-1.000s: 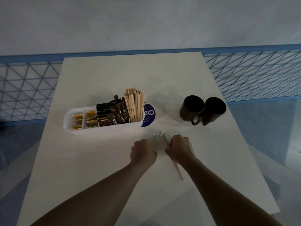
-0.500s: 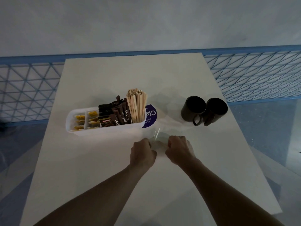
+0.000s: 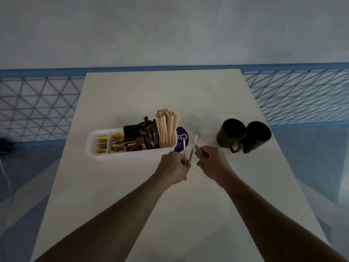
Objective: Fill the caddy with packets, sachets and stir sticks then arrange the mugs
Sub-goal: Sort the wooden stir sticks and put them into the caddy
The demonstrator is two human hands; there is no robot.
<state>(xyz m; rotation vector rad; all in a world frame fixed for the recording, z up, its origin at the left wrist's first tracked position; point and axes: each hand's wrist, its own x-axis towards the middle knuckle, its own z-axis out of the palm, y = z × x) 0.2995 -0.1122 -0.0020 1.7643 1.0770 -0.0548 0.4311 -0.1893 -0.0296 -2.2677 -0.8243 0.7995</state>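
A white caddy (image 3: pixel 105 157) stands on the table's middle left. It holds yellow sachets (image 3: pixel 101 139) at its left, dark coffee packets (image 3: pixel 144 138) in the middle and a standing bundle of wooden stir sticks (image 3: pixel 167 127) at its right end. Just in front of that right end, my left hand (image 3: pixel 174 166) grips loose stir sticks (image 3: pixel 191 154) that point up and away. My right hand (image 3: pixel 211 161) is close beside it, fingers closed on the end of another stick (image 3: pixel 197 147). Two black mugs (image 3: pixel 231 135) (image 3: pixel 257 136) stand touching at the right, handles toward me.
A round purple sticker (image 3: pixel 182 138) lies on the white table (image 3: pixel 188 95) behind the sticks. Blue wire mesh fencing (image 3: pixel 37 106) runs along both sides of the table, with a grey wall behind. The table's right edge is near the mugs.
Both hands have lifted off the table and moved toward the caddy's right end. The loose sticks, earlier low between the hands, now stand tilted upward in my left hand.
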